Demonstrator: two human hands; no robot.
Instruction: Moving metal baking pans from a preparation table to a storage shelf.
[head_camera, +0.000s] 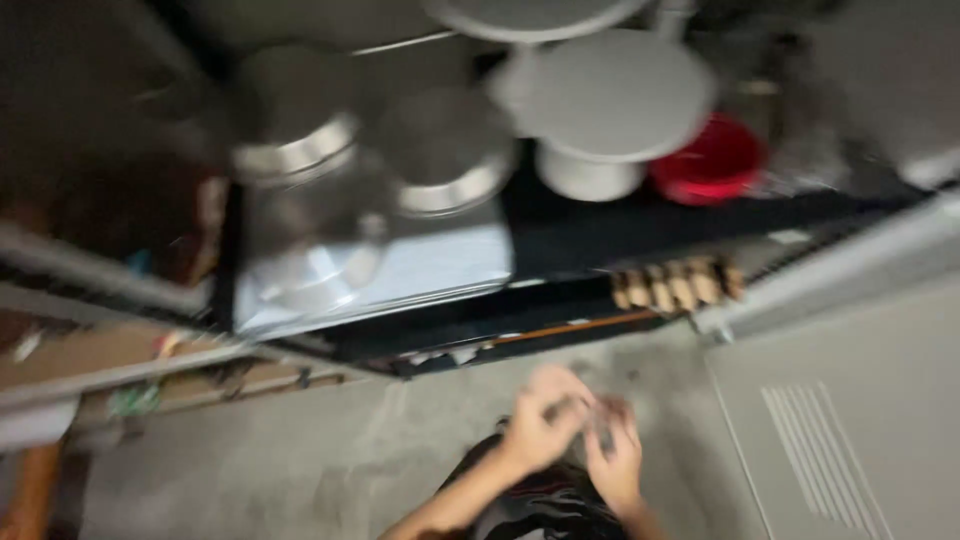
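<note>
Both hands are together low in the view, above a grey floor (330, 450). The left hand (535, 425) is curled with its fingers (560, 385) bent inward over something small and dark; the right hand (615, 460) is cupped just beside it, fingers (620, 415) also partly closed, the two hands touching or nearly so. The small dark thing (600, 428) sits between them, at the fingertips, but the picture is smeared by motion and I cannot tell what it is, nor which hand really has hold of it.

Above the hands runs a dark surface (600, 235). On it stand two shiny metal pots (300, 150) side by side over a pale metal tray (440, 265), a white round stand (605, 100) with a broad flat top, and a red bowl (715, 160) just right of that. A row of small brown pieces (675, 285) lies at the near edge. A grey panel (840, 400) with slots fills the right.

As a judgement: with a thing this small held over bare floor, the work goes best with both hands kept close together, the grip pinched at the fingertips and not the palm, and the head held steady so the piece can be seen.
</note>
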